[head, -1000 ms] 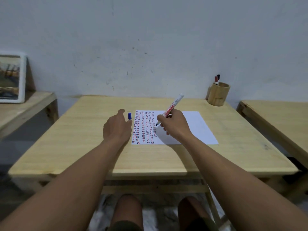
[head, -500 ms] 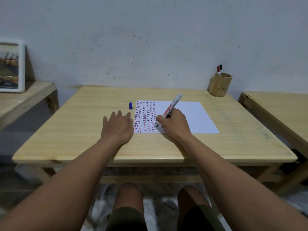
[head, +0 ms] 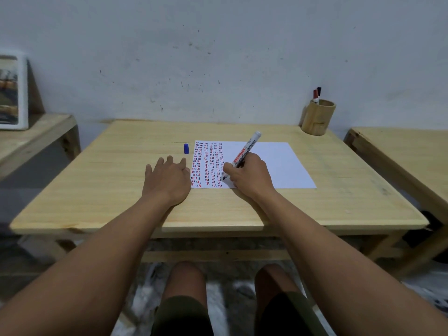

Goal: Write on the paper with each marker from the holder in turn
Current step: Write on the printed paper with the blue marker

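A white sheet of paper [head: 278, 163] lies on the wooden table [head: 109, 180], its left part covered in columns of short red, blue and black strokes. My right hand [head: 247, 178] grips a white marker [head: 247, 149] with its tip down on the paper near the lower end of the columns. My left hand [head: 167, 180] rests flat on the table, fingers spread, touching the paper's left edge. A blue cap [head: 186, 148] stands on the table just left of the paper's top corner. A bamboo holder [head: 318, 117] at the back right contains a red-capped and a black-capped marker.
A second wooden table [head: 400, 151] stands close on the right. A lower bench [head: 31, 137] on the left carries a framed picture [head: 12, 93] leaning against the wall. My knees are under the table's front edge.
My left hand let go of the blue cap, which now stands on the table, and flattened beside the paper. My right hand lowered the marker tip toward the nearer part of the columns.
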A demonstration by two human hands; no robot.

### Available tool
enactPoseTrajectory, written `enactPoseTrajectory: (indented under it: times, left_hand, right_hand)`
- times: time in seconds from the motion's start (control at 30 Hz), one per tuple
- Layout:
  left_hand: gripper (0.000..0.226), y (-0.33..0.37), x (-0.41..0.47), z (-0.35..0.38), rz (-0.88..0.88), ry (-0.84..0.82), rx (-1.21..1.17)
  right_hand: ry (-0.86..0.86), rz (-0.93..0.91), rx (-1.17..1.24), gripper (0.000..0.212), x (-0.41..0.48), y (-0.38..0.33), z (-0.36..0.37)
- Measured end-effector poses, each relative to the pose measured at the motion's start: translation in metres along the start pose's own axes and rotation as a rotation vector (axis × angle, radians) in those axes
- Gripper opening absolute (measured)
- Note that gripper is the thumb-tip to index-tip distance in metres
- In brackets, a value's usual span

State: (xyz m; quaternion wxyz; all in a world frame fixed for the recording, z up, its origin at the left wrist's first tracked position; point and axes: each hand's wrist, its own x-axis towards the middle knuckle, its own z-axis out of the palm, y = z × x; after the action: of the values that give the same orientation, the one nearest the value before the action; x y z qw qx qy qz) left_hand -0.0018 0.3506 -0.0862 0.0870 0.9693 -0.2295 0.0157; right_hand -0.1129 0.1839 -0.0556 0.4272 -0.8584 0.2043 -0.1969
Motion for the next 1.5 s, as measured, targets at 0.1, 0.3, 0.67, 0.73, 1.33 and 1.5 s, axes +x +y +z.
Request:
enactPoseTrajectory:
  times: [0.1, 0.3, 0.67, 0.73, 1.33, 1.5]
  left_hand:
    - [0.054, 0.000, 0.001, 0.000, -0.001, 0.005, -0.002]
    - [0.045, 0.002, 0.000, -0.006, -0.025, 0.131, -0.117]
    - [0.050, 0.008, 0.050, -0.025, -0.044, 0.149, -0.315]
    - [0.042, 0.007, 0.056, -0.025, -0.041, 0.148, -0.324]
    - [0.008, 0.063, 0.032, -0.072, -0.067, 0.171, -1.208]
    - [0.007, 0.076, 0.025, -0.086, -0.050, 0.077, -1.300]
  right_hand:
    - [-0.018, 0.001, -0.002, 0.022, 0.000, 0.000, -0.001]
    - [0.045, 0.071, 0.056, 0.023, 0.003, 0.000, -0.001]
    - [0.042, 0.160, 0.429, 0.017, 0.025, -0.002, -0.012]
    - [0.027, 0.209, 0.537, 0.015, 0.027, -0.006, -0.014]
    - [0.054, 0.352, 1.087, 0.009, 0.036, -0.033, -0.036]
    - [0.091, 0.331, 1.166, 0.009, 0.036, -0.042, -0.046]
